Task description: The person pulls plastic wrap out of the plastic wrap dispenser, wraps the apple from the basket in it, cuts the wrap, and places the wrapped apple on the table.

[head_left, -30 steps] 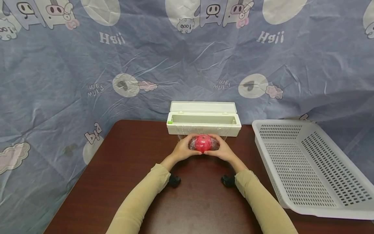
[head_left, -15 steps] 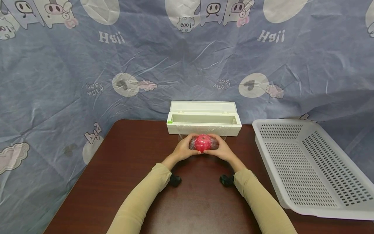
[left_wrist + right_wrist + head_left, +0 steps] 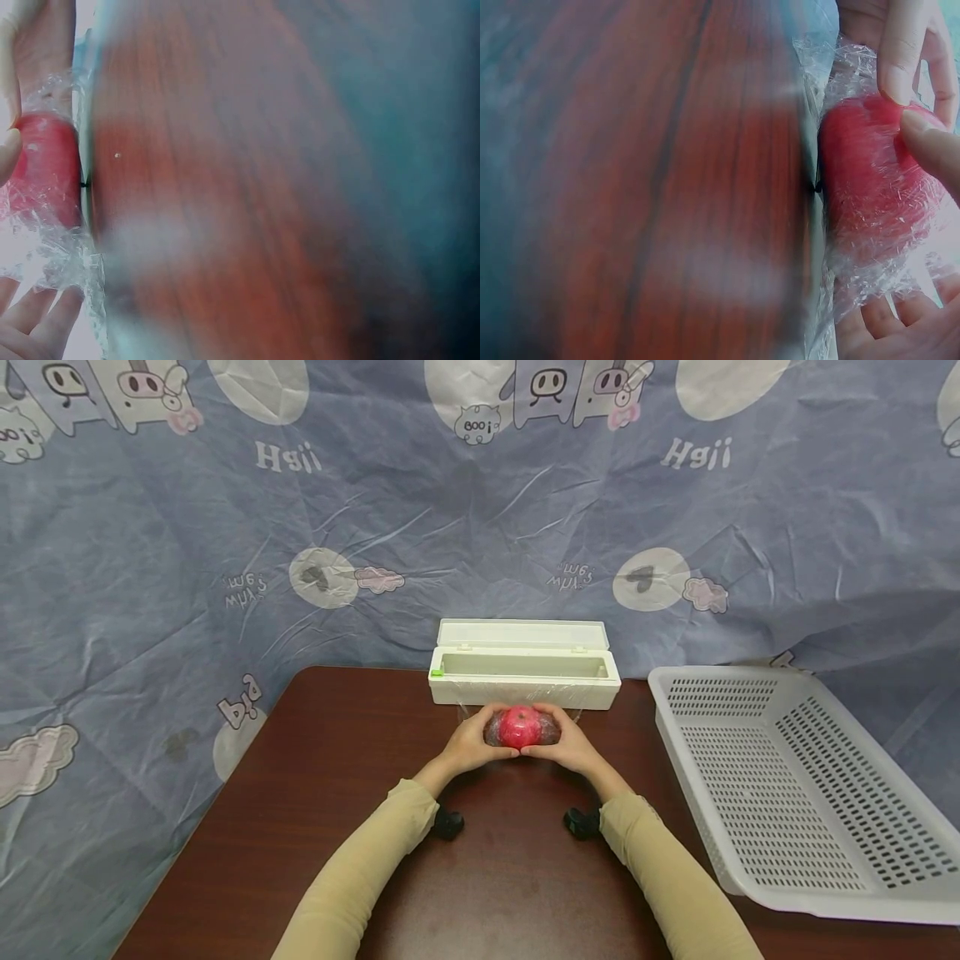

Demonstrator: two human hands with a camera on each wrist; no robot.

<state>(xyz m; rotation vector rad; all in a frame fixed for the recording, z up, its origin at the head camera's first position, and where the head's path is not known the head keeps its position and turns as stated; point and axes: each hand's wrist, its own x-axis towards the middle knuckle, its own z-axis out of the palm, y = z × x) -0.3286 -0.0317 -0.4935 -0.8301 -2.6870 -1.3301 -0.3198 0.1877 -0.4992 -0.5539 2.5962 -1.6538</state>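
A red apple (image 3: 520, 727), wrapped in clear cling film (image 3: 874, 274), is between both hands in front of the box in the head view. My left hand (image 3: 471, 741) grips its left side, and my right hand (image 3: 572, 742) grips the right. The thumbs meet on the near side; the other fingers reach round the film at the ends. Crinkled film bunches at both sides of the apple (image 3: 49, 165) in the left wrist view. Behind the hands, a thin sheet of film spreads against the front of a white cling film box (image 3: 525, 692), whose lid stands raised.
At the right of the brown table (image 3: 495, 877) sits a white perforated basket (image 3: 697, 793). A blue-grey printed cloth (image 3: 465, 527) hangs behind the table's back edge. Black wrist cameras are strapped below both hands.
Both hands keep their hold on the wrapped apple in the same place. The apple turns slightly between them, its stem spot shifting a little.
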